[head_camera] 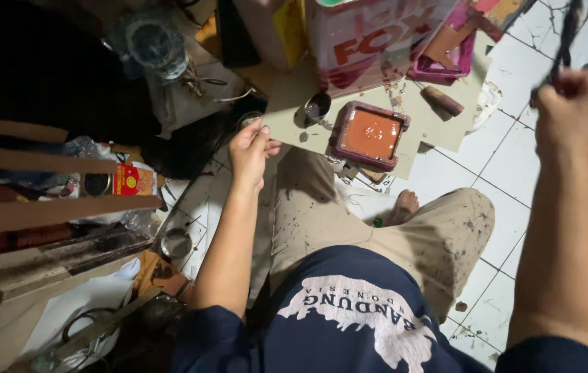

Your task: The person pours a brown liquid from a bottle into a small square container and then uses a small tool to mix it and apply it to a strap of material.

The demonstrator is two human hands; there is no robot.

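Posture: while the person is seated on the tiled floor (515,173), both arms are stretched forward over paint-stained trousers (349,221).
Left hand (251,148): closed around a small round lid (250,120), pinched between thumb and fingers, just left of the cardboard sheet (294,97).
Right hand (574,103): raised at far right, clenched in a fist on thin dark strands (567,34) that run up out of view; what they are cannot be told.
Tray (368,135): square, purple-rimmed, filled with orange paint, set on the cardboard between the hands.
Cup (317,106): small, dark, just left of the tray.
Tin (370,38): large, paint-smeared, far behind the tray.
Left side: wooden slats (52,211) and clutter are seen.
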